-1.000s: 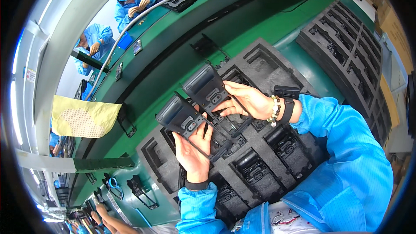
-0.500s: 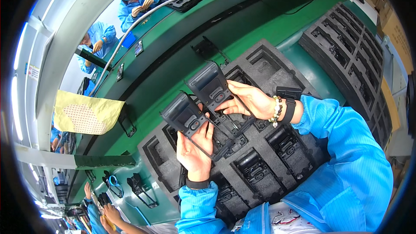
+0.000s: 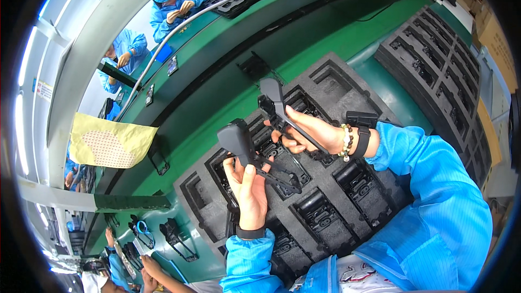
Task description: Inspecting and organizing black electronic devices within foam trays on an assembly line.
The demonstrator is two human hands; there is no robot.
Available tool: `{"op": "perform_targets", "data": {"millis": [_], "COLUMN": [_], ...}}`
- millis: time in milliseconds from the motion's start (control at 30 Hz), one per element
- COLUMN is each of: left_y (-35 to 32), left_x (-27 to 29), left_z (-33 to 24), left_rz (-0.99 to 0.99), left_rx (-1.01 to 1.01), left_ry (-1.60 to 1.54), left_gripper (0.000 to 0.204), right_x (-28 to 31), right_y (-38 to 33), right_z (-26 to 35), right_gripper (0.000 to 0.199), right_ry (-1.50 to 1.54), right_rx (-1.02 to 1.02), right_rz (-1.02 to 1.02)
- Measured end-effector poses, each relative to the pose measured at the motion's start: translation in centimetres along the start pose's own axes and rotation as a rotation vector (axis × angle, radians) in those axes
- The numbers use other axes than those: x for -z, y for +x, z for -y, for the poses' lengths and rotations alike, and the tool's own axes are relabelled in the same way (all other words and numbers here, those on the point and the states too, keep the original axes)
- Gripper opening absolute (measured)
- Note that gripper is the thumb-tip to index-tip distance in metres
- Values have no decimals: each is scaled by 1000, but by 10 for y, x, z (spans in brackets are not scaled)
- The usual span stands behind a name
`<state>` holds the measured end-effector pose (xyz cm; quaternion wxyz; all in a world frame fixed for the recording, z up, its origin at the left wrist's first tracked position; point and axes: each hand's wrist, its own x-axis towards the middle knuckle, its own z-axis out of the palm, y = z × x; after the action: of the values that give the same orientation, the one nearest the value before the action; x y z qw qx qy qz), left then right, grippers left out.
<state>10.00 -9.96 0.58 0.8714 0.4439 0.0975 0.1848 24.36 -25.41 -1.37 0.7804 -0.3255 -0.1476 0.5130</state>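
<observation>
We see two black plastic bracket units, both lifted above the grey foam tray (image 3: 355, 99). The left bracket unit (image 3: 234, 138) shows a broad smooth head, and from it a thin frame stretches toward the lower right. The right bracket unit (image 3: 273, 96) is turned nearly edge-on, so we cannot read its front side.

We judge them to be rather light and stiff, since each one is carried in a single hand without visible sagging. The smooth shell may be a little slippery, and the slender frame arms seem the most fragile part. In our opinion the good place to hold is the thick body, near where the frame begins, and not the far end of the arms.

The left hand (image 3: 252, 198) is curled around its unit, thumb on the near side and fingers partly hidden behind. The right hand (image 3: 317, 130) is also partly curled, with its unit between the thumb and the bent fingers; its exact contact we cannot tell.

Below, similar black units (image 3: 317, 209) lie in the tray pockets. The tray rests on the green counter (image 3: 401, 111), and to the right we find stacked foam trays (image 3: 400, 65).
</observation>
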Motion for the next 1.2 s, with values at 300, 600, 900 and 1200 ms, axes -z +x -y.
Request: {"op": "perform_targets", "data": {"millis": [300, 600, 900, 1200], "left_y": [-1, 3, -1, -1], "left_x": [-1, 2, 2, 6], "left_z": [-1, -1, -6, -26], "left_rz": [-84, -43, 8, 269], "left_rx": [4, 9, 9, -240], "left_ry": [147, 56, -63, 192], "left_gripper": [49, 42, 63, 95], "right_x": [-9, -17, -18, -42], "right_y": [-7, -7, -12, -33], "right_z": [-5, 1, 12, 65], "right_gripper": [61, 53, 73, 91], "right_ry": [-267, -134, -264, -1468], "right_rx": [-27, -74, -72, 593], "right_rz": [60, 51, 156, 322]}}
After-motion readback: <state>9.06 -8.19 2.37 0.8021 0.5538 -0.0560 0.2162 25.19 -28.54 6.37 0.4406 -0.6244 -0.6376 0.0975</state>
